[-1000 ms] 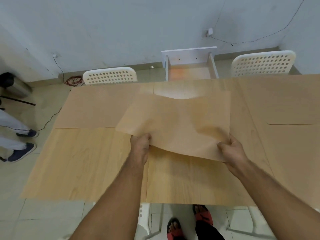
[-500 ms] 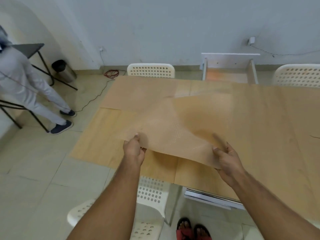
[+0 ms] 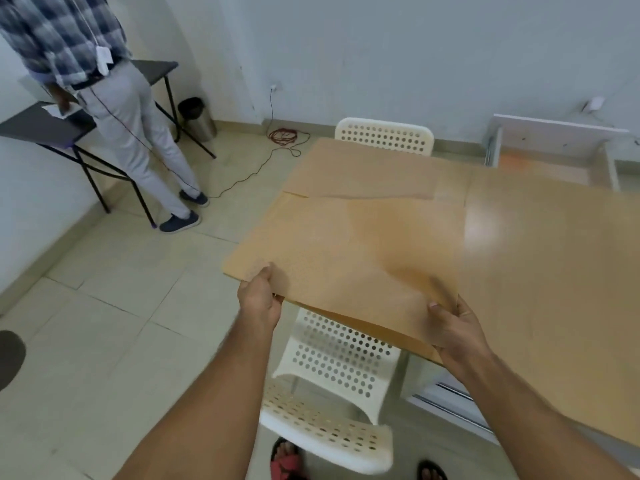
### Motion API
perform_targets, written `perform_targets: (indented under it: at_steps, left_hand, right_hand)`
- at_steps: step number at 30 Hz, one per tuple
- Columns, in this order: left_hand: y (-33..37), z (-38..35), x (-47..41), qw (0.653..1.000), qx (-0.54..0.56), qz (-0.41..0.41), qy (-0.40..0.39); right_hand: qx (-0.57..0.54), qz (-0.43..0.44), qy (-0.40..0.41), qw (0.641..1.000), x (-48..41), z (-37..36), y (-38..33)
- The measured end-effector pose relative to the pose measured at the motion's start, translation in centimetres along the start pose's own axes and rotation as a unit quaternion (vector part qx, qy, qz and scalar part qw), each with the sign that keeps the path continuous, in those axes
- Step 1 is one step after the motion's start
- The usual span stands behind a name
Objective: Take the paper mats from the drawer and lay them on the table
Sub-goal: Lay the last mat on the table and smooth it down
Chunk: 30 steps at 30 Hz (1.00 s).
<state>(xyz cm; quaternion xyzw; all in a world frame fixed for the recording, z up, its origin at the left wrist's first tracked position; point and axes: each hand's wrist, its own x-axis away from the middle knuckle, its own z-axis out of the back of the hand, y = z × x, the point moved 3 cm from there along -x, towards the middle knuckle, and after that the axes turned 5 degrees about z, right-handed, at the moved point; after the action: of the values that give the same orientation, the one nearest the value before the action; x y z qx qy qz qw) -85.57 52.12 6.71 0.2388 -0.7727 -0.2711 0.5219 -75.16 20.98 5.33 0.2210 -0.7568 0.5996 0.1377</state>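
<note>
Paper is what both hands are holding right now, one thin brown paper mat (image 3: 349, 258) with tiny dots on it. On the left hand (image 3: 260, 299) the thumb lies on top of the mat's near corner and the other fingers are tucked under it, so that corner is pinched. On the right hand (image 3: 457, 327) the thumb (image 3: 437, 308) presses down on the other near corner, and the rest of the fingers go under the sheet where I cannot see them. So the mat starts at the fingers and stretches away from them, out over the near left corner of the table (image 3: 540, 271). Its left corner pokes out past the table edge, and the sheet looks a little lifted, not flat yet.

Further out, another mat (image 3: 360, 171) already lies flat on the far left part of the table, and the held mat's far edge comes right up to it. On the right the table looks brown all over too, but I cannot tell which parts are mats and which are bare wood.

Past the table, near the wall, the drawer (image 3: 550, 157) stands open. I cannot tell if any mats are left in it.

I think the job is well along: at least one mat is down, and this one still has to be put flat and let go
</note>
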Motion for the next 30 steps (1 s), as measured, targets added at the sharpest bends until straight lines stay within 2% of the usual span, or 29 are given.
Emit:
perform_targets:
  at_steps: [9,17,20,23,30]
  left_hand:
    - [6.1,3.7,-7.2,0.995,-0.056,0.064,-0.051]
    - [5.9,4.4,-12.2,0.989,-0.08,0.101,-0.068]
    - [5.4,4.6,-13.7,0.982,-0.156,0.102,-0.029]
    - [5.2,5.4,-14.3,0.955,-0.285,0.087,0.009]
    - [5.8,4.6,-15.1,0.92,-0.388,0.062,-0.017]
  right_hand:
    - [0.017,0.028,0.08,0.996,1.2,-8.3,4.6]
    - [0.059,0.025,0.126,0.99,0.4,-10.2,7.0]
    - [0.118,0.035,0.149,0.981,-0.2,-10.0,8.0]
    - [0.173,0.059,0.18,0.966,-0.5,-9.8,8.1]
    - [0.283,0.074,0.251,0.923,-2.3,-9.1,6.6]
